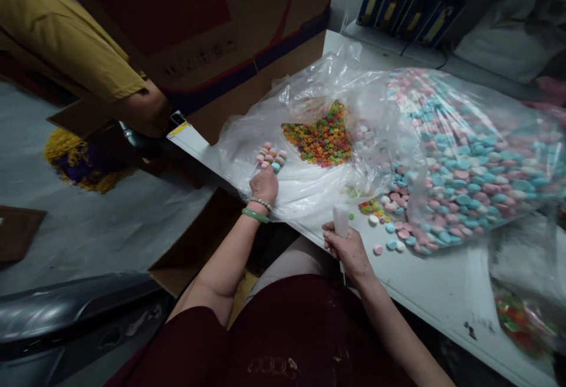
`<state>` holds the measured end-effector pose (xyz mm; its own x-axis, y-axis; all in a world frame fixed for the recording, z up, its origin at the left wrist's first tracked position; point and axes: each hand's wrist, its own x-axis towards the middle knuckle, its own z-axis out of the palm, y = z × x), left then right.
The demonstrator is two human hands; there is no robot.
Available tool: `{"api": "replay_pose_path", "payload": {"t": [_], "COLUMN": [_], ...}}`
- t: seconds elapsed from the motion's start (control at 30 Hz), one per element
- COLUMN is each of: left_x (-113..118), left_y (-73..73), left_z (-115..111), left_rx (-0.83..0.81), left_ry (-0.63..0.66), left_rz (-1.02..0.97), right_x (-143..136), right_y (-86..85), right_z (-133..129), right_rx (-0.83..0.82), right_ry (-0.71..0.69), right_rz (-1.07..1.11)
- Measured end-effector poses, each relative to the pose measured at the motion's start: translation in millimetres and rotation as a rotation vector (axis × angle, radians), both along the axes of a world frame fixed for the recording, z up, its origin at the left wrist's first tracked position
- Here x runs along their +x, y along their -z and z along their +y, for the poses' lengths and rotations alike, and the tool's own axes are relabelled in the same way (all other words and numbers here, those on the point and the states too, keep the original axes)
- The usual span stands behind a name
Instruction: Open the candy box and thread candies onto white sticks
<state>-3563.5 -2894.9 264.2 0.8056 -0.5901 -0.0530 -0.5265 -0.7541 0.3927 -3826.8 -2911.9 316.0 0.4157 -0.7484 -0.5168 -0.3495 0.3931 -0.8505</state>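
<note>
My left hand (264, 186), with a bead bracelet and a green bangle at the wrist, rests closed on the near edge of a clear plastic sheet. Its fingertips touch a small cluster of pink, white and blue candies (271, 156), which lie in short rows; what the fingers pinch is hidden. My right hand (349, 251) grips a narrow bundle of whitish translucent plastic strips (341, 220) at the table edge. Beyond it, a heap of small colourful ring candies (325, 136) lies on the plastic. Loose pink, white and blue candies (400, 222) are scattered to its right.
A large clear bag of pastel candies (477, 180) fills the right of the white table (424, 287). Another bag (522, 322) lies at the near right. Behind stand a big cardboard box (212, 27) and blue binders (407, 12). A person in a yellow sleeve (75, 39) is at left.
</note>
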Motion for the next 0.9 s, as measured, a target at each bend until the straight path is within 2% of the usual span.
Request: {"api": "replay_pose_path", "payload": {"t": [0.1,0.17,0.2,0.23,0.27,0.33,0.4,0.5,0.67,0.73,0.83,0.9], "left_x": [-17.3,-45.0,-63.7,-84.8,-107.2,-150.4,-183.1,-207.1,-222.1,-229.1,-238.7,-243.7], "left_y": [-16.4,-31.2,-38.9,-46.3,-52.8,-61.5,-63.3,-56.3,-40.0,-34.6,-28.2,-25.7], "left_z": [7.2,10.4,10.9,10.5,9.2,4.3,-3.1,-14.2,-23.1,-25.2,-28.1,-29.0], "left_rx": [0.022,-0.076,-0.158,-0.247,-0.314,-0.33,-0.319,-0.359,-0.358,-0.379,-0.427,-0.412], "left_ry": [0.035,0.075,0.128,0.215,0.333,0.563,0.652,0.633,0.647,0.54,0.32,0.291], "left_rz": [-0.13,-0.145,-0.056,0.119,0.378,0.924,1.251,1.326,1.391,1.438,1.428,1.441], "right_x": [-41.9,-64.0,-71.0,-75.1,-76.6,-75.2,-74.1,-83.4,-115.8,-127.2,-138.2,-139.8], "right_y": [1.7,2.5,2.1,1.1,-0.3,-3.2,-4.2,1.3,18.6,23.3,25.6,24.8], "right_z": [-9.5,-12.1,-12.1,-11.4,-10.3,-7.7,-5.9,-4.7,-5.1,-7.9,-12.0,-11.0], "right_rx": [-0.004,-0.011,-0.01,-0.007,-0.005,0.0,0.013,0.055,0.164,0.159,0.051,0.017], "right_ry": [0.14,0.218,0.24,0.242,0.217,0.118,0.054,0.114,0.213,0.305,0.466,0.447], "right_rz": [0.017,0.005,-0.009,-0.024,-0.038,-0.051,-0.038,-0.015,-0.195,-0.215,-0.16,-0.142]}}
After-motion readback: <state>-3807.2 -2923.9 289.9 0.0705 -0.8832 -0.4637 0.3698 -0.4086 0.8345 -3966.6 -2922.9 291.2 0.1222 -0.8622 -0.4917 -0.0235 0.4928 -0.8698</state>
